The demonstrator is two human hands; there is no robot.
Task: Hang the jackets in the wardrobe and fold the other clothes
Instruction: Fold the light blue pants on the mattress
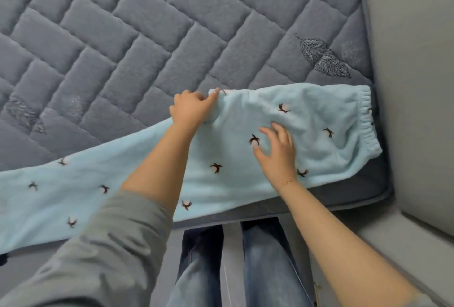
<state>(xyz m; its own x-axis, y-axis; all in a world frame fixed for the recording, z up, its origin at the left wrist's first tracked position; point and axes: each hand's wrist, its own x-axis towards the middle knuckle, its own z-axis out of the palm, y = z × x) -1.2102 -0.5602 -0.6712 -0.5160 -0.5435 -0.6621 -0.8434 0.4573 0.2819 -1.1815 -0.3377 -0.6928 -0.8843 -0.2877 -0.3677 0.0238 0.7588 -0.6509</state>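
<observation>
Light blue fleece trousers (317,119) with small dark bird prints lie along the near edge of the bed, elastic waistband at the right, legs running off to the left. My left hand (191,110) pinches the far upper edge of the fabric near the crotch. My right hand (277,151) hovers over or rests on the seat area with fingers spread, holding nothing.
The bed (152,36) has a grey quilted cover with embroidered leaves. A pale grey padded wall or bed frame (417,85) runs along the right side. My legs in blue jeans (265,262) stand against the bed's near edge.
</observation>
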